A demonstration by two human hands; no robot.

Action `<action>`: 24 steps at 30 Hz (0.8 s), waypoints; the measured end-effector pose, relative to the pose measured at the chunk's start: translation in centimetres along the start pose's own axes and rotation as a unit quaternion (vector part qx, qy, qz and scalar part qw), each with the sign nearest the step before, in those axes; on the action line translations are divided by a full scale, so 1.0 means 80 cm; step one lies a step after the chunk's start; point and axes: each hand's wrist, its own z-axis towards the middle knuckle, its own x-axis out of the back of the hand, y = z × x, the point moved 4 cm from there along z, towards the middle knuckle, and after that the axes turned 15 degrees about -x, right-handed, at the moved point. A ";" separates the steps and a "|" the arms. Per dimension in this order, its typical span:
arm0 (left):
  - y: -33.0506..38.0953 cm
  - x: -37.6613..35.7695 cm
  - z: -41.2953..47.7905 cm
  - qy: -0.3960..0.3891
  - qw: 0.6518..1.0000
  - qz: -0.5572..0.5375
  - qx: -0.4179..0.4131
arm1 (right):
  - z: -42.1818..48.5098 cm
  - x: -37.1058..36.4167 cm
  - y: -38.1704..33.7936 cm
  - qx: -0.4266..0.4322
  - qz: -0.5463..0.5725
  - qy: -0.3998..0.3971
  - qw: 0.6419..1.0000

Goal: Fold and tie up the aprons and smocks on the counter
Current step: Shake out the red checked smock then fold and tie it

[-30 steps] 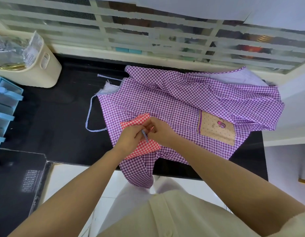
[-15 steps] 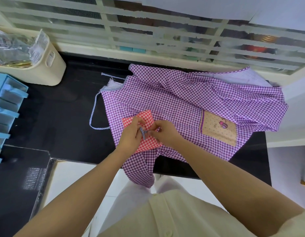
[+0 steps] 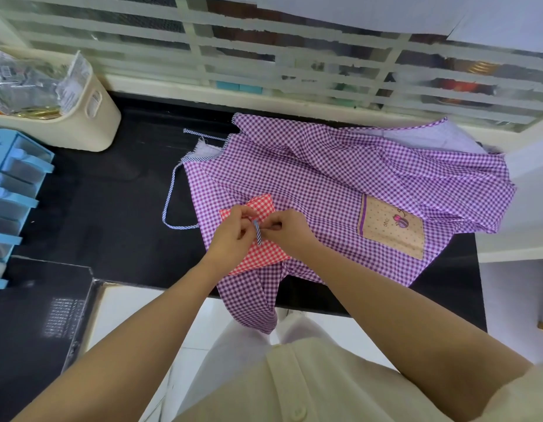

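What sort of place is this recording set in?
Probably a home kitchen or utility area: a black counter below a slatted window, a cream storage bin and a blue drawer organiser beside it.

Red gingham bundle (image 3: 258, 257): mostly covered by left hand (image 3: 230, 236) and right hand (image 3: 290, 229), folds unreadable. Striped tie (image 3: 258, 234): only a short length shows between the pinching fingers. Both ends are hidden, and whether it is knotted cannot be told. Blue drawer unit (image 3: 14, 190) and cream basket (image 3: 90, 123): cut off at left edge. Pale fabric (image 3: 456, 138): largely under purple apron (image 3: 325, 184). Shapes behind frosted window (image 3: 294, 71): blurred.
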 end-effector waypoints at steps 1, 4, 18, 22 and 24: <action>0.000 0.001 -0.001 -0.003 1.000 -0.014 0.006 | 0.000 0.000 0.001 -0.002 0.004 0.002 1.000; -0.002 0.000 -0.001 -0.013 1.000 -0.017 0.006 | 0.002 0.001 0.005 -0.013 0.036 -0.016 0.999; -0.001 -0.004 -0.002 0.051 0.994 0.085 -0.042 | 0.008 -0.004 0.015 -0.144 0.134 -0.061 0.979; 0.000 -0.005 -0.005 0.052 0.994 0.094 -0.027 | 0.008 -0.005 0.012 -0.172 0.128 -0.040 0.976; 0.000 -0.004 -0.006 0.052 0.994 0.093 -0.026 | 0.009 -0.004 0.007 -0.152 0.114 -0.011 0.982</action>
